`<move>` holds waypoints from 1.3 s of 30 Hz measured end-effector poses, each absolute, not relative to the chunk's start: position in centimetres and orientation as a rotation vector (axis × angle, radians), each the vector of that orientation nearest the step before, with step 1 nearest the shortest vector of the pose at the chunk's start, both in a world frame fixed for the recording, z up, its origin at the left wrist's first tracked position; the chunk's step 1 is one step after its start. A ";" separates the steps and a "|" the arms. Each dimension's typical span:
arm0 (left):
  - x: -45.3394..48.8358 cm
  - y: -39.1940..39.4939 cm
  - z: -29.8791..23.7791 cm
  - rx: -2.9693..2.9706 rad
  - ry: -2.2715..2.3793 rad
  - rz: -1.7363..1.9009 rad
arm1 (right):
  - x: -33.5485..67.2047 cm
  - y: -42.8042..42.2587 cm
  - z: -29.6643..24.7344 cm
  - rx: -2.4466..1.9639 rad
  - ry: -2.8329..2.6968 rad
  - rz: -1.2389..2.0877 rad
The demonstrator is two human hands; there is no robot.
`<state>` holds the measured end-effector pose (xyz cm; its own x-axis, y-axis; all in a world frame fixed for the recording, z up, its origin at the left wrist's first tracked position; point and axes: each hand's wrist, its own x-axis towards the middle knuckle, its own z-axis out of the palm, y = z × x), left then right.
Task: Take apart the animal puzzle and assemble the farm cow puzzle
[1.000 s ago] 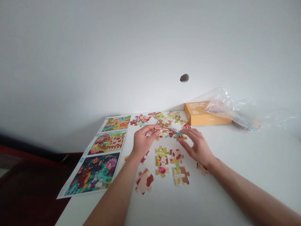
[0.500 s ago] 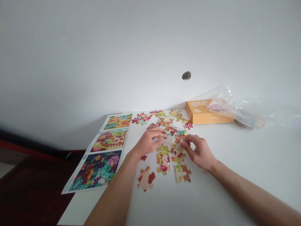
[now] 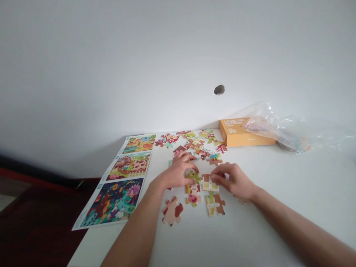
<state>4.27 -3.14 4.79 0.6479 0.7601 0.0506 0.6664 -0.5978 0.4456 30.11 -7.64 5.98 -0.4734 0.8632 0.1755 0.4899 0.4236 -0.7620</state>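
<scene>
Head view: right hand [image 3: 236, 181] pinches a fence piece [image 3: 209, 184] at its far right, just right of the cow-face piece [image 3: 193, 195]; left hand [image 3: 175, 172] loose, fingers parted.

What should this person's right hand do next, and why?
Perhaps set the puzzle piece at the fingertips of the right hand beside the lower fence piece and test the fit, since both show a pale fence rail with some brown.
</scene>
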 end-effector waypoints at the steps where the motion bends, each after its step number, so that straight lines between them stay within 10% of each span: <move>1: 4.3 -3.2 4.8 2.479 1.129 0.334 | 29.8 -8.0 6.1 -1.106 -2.129 0.941; 39: 3.8 -2.8 4.6 2.489 1.259 0.401 | 30.8 -6.9 4.1 -1.299 -2.457 0.354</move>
<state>3.81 -2.75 4.55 0.5718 0.8139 0.1031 0.7235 -0.5595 0.4044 30.83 -6.90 4.09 -0.5251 0.8321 0.1784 0.7480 0.5513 -0.3696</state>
